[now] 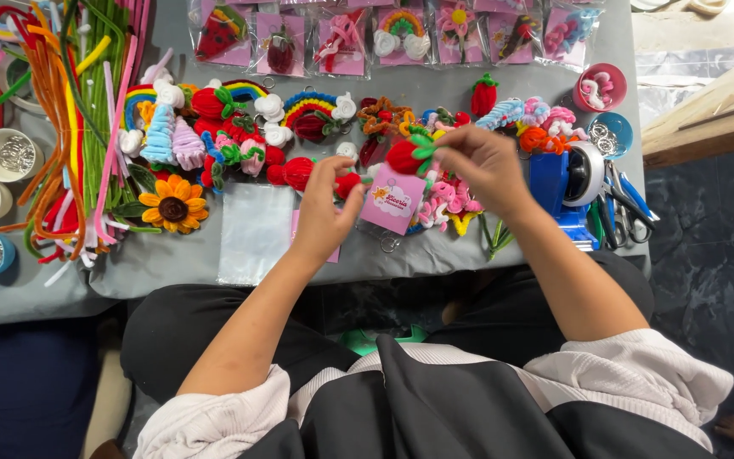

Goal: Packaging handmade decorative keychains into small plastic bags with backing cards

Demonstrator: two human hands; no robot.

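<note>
Hands meet above the grey worktop (172,263): left hand (323,212) pinches a pink card (392,200) and small red piece, right hand (482,166) pinches a fuzzy red strawberry (403,156) with green leaves above it; pipe-cleaner rainbows (309,109) lie beyond.

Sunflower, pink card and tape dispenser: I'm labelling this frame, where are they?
Sunflower (172,207), head view, its dark brown centre.
Pink card (392,199), head view, its middle.
Tape dispenser (549,180), head view, its blue body.
</note>
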